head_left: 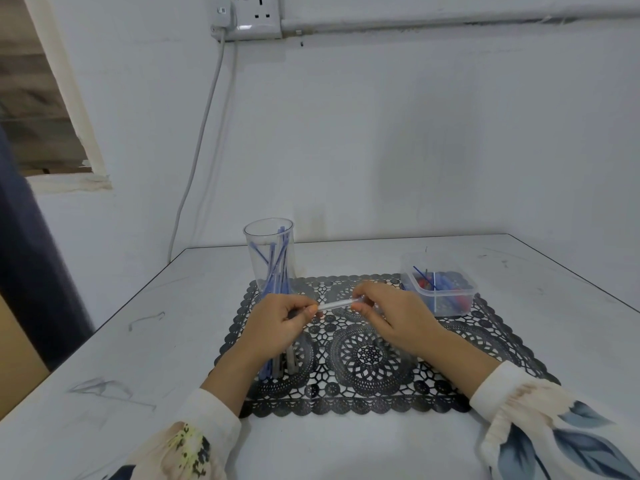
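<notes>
A clear pen barrel [337, 304] lies level between my two hands above the black lace mat [363, 355]. My left hand [280, 327] pinches its left end with thumb and fingers. My right hand [391, 315] pinches its right end. Under my left wrist, a few pens [282, 365] with grey and blue ends lie on the mat. A clear plastic cup [269, 258] at the mat's far left corner holds several thin blue refills. A clear plastic box [438, 284] at the mat's far right holds blue and red pen parts.
The mat lies on a white table [121, 341] marked with pencil scribbles. A white wall stands behind, with a socket [254, 15] and a cable [204, 133] hanging down to the table's back left corner. A dark curtain [31, 271] hangs at the left.
</notes>
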`<act>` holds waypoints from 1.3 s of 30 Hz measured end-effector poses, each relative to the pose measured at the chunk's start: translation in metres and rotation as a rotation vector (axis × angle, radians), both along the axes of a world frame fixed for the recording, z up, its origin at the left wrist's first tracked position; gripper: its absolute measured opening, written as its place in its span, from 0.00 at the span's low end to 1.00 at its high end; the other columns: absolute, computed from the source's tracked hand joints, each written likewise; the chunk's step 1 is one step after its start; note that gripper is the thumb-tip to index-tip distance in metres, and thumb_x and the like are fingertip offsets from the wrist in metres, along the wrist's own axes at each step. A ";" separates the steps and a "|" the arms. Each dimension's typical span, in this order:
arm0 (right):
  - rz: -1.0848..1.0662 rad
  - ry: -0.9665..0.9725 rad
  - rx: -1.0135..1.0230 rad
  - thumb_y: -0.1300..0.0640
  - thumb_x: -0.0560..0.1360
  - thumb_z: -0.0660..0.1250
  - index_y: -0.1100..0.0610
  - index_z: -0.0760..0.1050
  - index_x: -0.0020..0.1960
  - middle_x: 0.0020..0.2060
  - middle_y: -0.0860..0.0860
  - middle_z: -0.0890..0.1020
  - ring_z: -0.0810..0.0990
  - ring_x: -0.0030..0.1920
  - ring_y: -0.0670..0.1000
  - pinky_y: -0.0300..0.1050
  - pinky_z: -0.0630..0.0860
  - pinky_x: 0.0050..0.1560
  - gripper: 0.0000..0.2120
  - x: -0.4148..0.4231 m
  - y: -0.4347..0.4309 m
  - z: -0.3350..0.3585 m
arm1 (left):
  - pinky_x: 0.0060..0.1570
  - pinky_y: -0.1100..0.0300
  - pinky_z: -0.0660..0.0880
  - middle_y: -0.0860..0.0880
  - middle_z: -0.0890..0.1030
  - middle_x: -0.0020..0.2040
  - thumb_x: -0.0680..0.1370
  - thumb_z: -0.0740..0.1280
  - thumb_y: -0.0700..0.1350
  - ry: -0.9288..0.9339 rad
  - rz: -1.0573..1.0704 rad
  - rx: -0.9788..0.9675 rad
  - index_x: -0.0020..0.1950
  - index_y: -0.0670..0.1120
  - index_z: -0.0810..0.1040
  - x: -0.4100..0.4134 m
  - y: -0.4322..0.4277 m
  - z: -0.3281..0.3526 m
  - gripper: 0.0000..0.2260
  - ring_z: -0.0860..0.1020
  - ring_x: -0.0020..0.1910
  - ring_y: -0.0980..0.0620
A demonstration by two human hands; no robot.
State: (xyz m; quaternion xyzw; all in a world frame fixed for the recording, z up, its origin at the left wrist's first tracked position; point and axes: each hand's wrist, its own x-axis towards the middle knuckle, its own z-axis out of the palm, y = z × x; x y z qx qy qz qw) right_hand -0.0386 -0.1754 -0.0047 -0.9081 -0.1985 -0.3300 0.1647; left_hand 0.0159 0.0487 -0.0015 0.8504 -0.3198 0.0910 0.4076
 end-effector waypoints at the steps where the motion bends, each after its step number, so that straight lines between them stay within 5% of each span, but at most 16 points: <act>1: 0.013 -0.019 -0.006 0.44 0.78 0.52 0.54 0.76 0.53 0.37 0.46 0.80 0.73 0.33 0.42 0.44 0.75 0.33 0.18 0.001 0.000 -0.001 | 0.26 0.67 0.59 0.57 0.71 0.24 0.78 0.66 0.48 -0.005 0.000 0.005 0.45 0.54 0.83 0.000 0.000 0.000 0.07 0.66 0.24 0.59; 15: 0.017 -0.012 0.028 0.45 0.79 0.50 0.55 0.75 0.45 0.31 0.45 0.75 0.73 0.32 0.46 0.42 0.71 0.31 0.20 0.003 0.001 -0.004 | 0.26 0.70 0.62 0.61 0.74 0.24 0.77 0.66 0.47 -0.111 0.026 0.052 0.48 0.53 0.84 -0.005 -0.002 0.005 0.06 0.70 0.25 0.60; 22: 0.043 0.153 0.248 0.43 0.79 0.52 0.50 0.65 0.34 0.24 0.45 0.69 0.67 0.26 0.44 0.40 0.65 0.30 0.19 0.002 0.007 -0.005 | 0.29 0.76 0.63 0.58 0.80 0.31 0.74 0.62 0.53 -0.422 0.037 0.083 0.47 0.53 0.84 -0.006 -0.002 0.007 0.12 0.75 0.30 0.58; 30: 0.029 0.375 0.606 0.54 0.80 0.57 0.52 0.65 0.29 0.22 0.45 0.66 0.64 0.23 0.41 0.41 0.63 0.32 0.20 0.001 0.014 0.001 | 0.36 0.66 0.67 0.55 0.81 0.36 0.76 0.64 0.50 -0.774 0.045 0.107 0.44 0.48 0.84 0.001 -0.006 0.010 0.10 0.74 0.35 0.57; 39: 0.000 0.297 0.537 0.52 0.80 0.58 0.51 0.73 0.35 0.24 0.48 0.71 0.66 0.24 0.42 0.41 0.64 0.29 0.16 0.002 0.013 -0.007 | 0.42 0.62 0.65 0.56 0.81 0.38 0.76 0.62 0.52 -0.763 0.050 0.230 0.46 0.49 0.84 0.009 -0.002 0.008 0.12 0.75 0.39 0.55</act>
